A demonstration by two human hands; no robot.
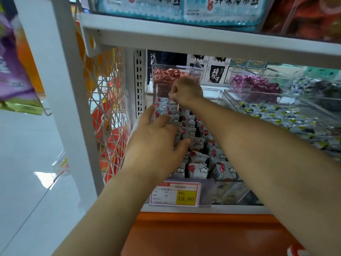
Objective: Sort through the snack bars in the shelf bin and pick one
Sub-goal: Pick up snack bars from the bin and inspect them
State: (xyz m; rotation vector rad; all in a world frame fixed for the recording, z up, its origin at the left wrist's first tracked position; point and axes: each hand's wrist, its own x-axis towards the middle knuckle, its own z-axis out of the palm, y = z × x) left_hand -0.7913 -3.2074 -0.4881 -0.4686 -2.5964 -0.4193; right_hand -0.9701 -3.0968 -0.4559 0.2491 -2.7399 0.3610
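1. Right at the shelf's left end, the snack bars stand on edge in rows inside a clear plastic bin. They fill it from front to back.
2. Bars are small pillow packs: grey-white wrappers w/ crimped zigzag ends, a red round motif and white cloud shapes. Print is too small to read.
3. Front rows lean at mixed angles and some packs are tipped over. The rows further back are packed tighter and more upright.
4. Left hand lies palm-down on the left rows, approx mid-bin. Fingers are fairly straight and a bit spread, w/ tips resting on the pack tops. Thumb sticks out to the right and touches a pack. Nothing is gripped.
5. Right hand is at the bin's far end w/ its back to the camera. Fingers are curled in tight, pinching the top edge of one of the snack bars in the back row. The hand hides the exact grip.
6. A price tag sits on the shelf edge below the bin, its yellow box reading 15.80.
7. Nearby bins hold red-wrapped sweets behind, purple ones back right, and blue/yellow packs on the right.
8. A white mesh basket hangs to the left of the shelf.
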